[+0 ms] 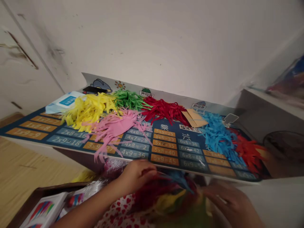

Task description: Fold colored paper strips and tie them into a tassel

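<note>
Piles of fringed paper lie on the mat with multiplication tables [140, 154]: yellow [92, 109], green [130, 100], pink [118, 125], dark red [166, 110], blue [219, 136] and orange-red [249, 152]. Below the mat's front edge, my left hand [139, 174] has curled fingers at the left side of a blurred multicoloured bundle [171, 196] with red, yellow, green and blue parts. My right hand [228, 199] is at the bundle's right side, smeared by motion. What either hand's fingertips hold is hidden or blurred.
A white-and-blue packet [63, 103] rests at the mat's left end, near a black flat object [95, 90]. Folded tan paper [194, 118] lies beside the blue pile. A dark-rimmed box [47, 189] with packages stands lower left. A wall rises behind.
</note>
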The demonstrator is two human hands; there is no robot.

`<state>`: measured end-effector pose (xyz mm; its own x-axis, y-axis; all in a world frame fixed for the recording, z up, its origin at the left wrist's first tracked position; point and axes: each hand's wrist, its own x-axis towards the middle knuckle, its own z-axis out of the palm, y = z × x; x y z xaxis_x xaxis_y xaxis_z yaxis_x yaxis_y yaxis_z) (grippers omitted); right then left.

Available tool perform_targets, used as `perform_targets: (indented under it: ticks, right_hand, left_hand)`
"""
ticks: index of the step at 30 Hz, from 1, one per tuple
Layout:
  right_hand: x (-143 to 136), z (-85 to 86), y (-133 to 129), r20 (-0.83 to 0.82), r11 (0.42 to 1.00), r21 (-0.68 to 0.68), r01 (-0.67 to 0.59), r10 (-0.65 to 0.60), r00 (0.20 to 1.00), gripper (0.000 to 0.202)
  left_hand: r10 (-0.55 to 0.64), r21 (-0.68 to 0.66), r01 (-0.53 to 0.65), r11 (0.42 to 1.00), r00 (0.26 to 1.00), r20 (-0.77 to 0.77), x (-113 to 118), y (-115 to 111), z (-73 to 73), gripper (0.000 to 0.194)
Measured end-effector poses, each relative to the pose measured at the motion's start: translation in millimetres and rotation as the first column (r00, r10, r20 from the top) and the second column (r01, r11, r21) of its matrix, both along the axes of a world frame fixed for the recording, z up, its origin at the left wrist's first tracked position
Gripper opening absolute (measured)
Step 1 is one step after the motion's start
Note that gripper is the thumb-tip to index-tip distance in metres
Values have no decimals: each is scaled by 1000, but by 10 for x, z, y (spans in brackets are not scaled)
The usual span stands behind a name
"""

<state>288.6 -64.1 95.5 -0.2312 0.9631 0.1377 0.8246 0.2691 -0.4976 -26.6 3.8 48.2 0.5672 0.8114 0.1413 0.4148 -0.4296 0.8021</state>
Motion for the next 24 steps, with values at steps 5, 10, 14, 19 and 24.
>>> perform_targets:
  ticks: [5, 10, 14, 19, 24]
  right_hand:
    - [207, -39, -35, -12, 999, -17, 42, -42, 999, 33]
    - [268, -51, -85, 24, 998, 4, 68, -69, 997, 29]
    - [372, -68, -161, 40, 995, 16, 98, -99, 994, 30]
    - [327, -29, -182, 17, 994, 28, 106, -106, 994, 32]
    - [300, 83, -257, 15, 984, 110, 141, -144, 990, 31]
  left_hand:
    - [-81, -94, 71, 993, 991, -108, 18, -175, -500, 14]
    - [-41, -52, 35, 998, 990, -138, 287, -243, -778, 33]
    - [88, 7, -88, 996, 976, -197, 355, -222, -841, 34]
    - [-53, 30, 57, 998, 990, -128, 581, -83, -780, 31]
    - [-269, 43, 275, 961, 957, -106, 735, 172, -634, 17]
